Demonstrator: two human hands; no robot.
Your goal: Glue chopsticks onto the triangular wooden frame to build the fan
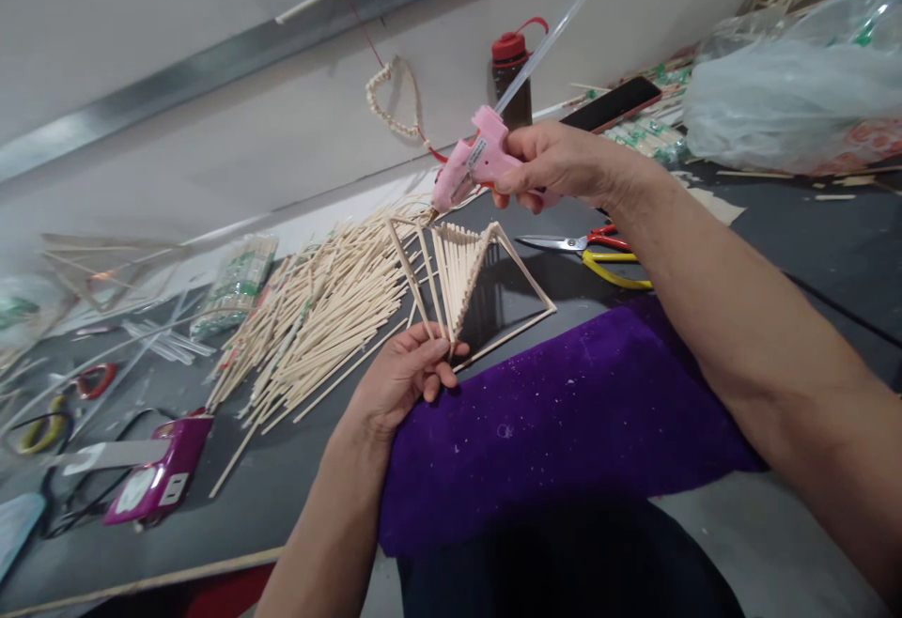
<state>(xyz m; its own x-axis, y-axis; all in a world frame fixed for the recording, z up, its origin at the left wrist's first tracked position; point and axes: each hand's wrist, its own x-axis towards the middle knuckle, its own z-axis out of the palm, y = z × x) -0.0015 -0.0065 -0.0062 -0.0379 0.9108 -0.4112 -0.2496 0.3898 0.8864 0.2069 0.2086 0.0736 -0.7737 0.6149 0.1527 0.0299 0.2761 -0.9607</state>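
Workpiece: one stick frame [451, 270], an angular build of thin pale wooden sticks with a close-ribbed panel, standing above the dark tabletop [282, 515] at the near edge, just beyond the purple cloth [564, 402].

Left hand [415, 364]: thumb and fingers pinch the frame's lower corner. Right hand [553, 162]: wrapped round the grip of a pink hot-glue gun [483, 158], nozzle pointing down at the frame's upper left; contact cannot be told from this angle.

Handling, judged: frame light, each stick stiff but easily snapped, glued joints likely the weak points. Best hold is a gentle pinch at a joined corner, clear of fresh glue; squeezing the long open sides risks racking. Gun probably heavier, rigid; hold by the grip only, nozzle presumably hot.

Counts: stick frame, 1; glue gun, 1, with 1 long clear glue stick [564, 22] out of its rear; red-and-yellow scissors [592, 247] by the right forearm, 1; red-capped bottle [512, 78], 1; phone [613, 103], 1; loose sticks [324, 317], too many and overlapped to count.
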